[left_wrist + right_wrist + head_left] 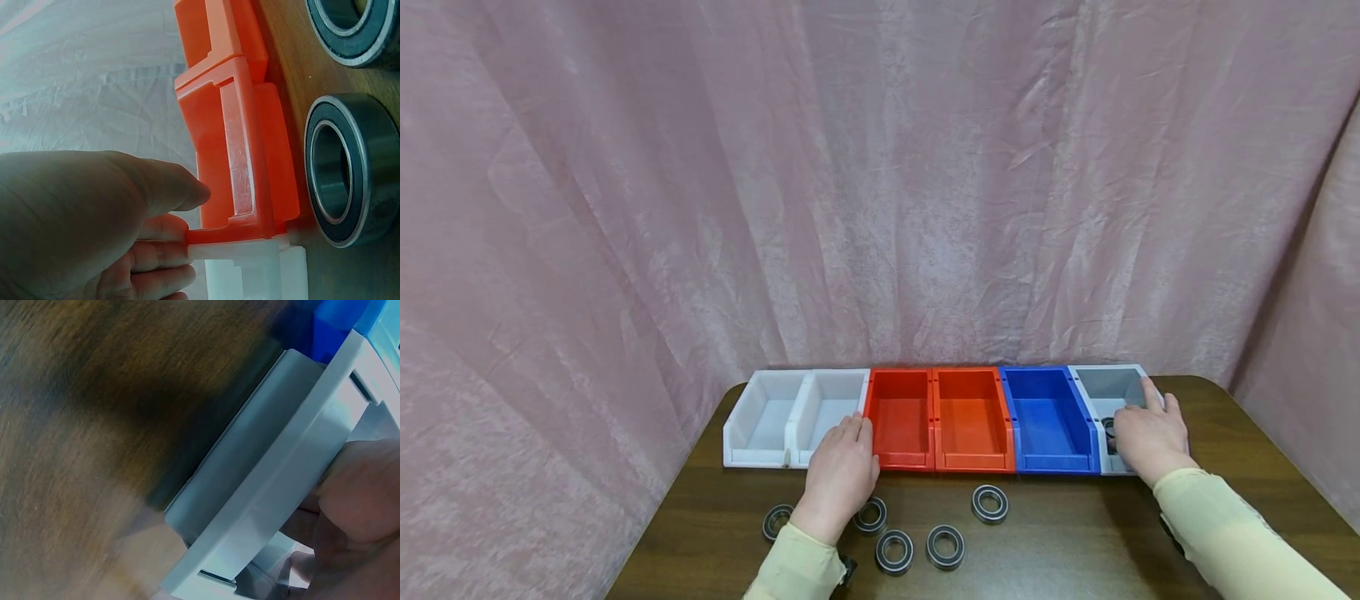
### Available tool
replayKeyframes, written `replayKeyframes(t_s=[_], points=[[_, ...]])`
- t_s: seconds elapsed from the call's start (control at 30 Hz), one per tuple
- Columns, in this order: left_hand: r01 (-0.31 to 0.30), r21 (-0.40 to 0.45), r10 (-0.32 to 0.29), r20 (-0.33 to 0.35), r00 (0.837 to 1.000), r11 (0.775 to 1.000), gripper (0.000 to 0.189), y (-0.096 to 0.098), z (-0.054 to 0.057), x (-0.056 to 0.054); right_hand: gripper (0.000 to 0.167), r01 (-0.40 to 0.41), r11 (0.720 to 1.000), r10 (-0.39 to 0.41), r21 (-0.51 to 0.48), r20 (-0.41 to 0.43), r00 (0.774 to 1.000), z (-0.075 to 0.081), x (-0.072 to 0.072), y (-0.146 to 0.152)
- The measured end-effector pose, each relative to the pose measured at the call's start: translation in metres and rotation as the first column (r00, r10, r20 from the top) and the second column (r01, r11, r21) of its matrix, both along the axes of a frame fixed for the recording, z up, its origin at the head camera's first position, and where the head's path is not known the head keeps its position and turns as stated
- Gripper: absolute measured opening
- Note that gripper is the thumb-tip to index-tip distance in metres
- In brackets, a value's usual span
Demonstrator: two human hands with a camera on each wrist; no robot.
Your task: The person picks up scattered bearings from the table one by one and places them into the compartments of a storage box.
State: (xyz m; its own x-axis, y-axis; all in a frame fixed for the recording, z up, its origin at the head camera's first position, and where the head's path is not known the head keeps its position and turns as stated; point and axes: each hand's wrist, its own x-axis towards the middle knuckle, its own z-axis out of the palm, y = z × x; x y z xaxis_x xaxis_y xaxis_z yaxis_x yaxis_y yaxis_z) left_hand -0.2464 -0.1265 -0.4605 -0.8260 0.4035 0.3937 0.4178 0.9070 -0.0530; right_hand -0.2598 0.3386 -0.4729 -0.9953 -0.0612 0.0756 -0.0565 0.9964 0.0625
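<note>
My left hand (842, 467) lies with its fingers extended over the wall where a white bin (833, 408) meets a red bin (901, 417). In the left wrist view its thumb reaches over the red bin's opening. My right hand (1152, 432) reaches into the grey bin (1116, 380) at the row's right end, two fingers stretched out near its right wall. Just left of that hand a ball bearing (1108, 425) shows inside the bin, partly hidden. Whether the thumb pinches it cannot be told; the right wrist view shows curved fingers (359, 500) behind the bin's front lip.
Several bearings lie on the brown table before the bins, among them one bearing (990, 504) at right and one (777, 522) left of my forearm. Between the red and grey bins stand an orange bin (973, 462) and a blue bin (1056, 463). Pink curtains (880, 183) hang behind.
</note>
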Motion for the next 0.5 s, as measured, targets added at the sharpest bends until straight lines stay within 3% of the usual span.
replayKeyframes(t_s=[0.2,0.5], points=[[-0.011,-0.004,0.011,0.03,1.0,1.0,0.061,0.0009,0.0022,0.0007,0.005,-0.008,1.0,0.008,-0.008,-0.02,1.0,0.001,0.0014,0.0006],[-0.017,-0.006,0.017,0.037,0.999,1.0,0.06,-0.0002,0.0014,0.0012,0.018,-0.006,0.999,0.005,-0.034,-0.032,0.999,-0.0002,-0.0004,0.0024]])
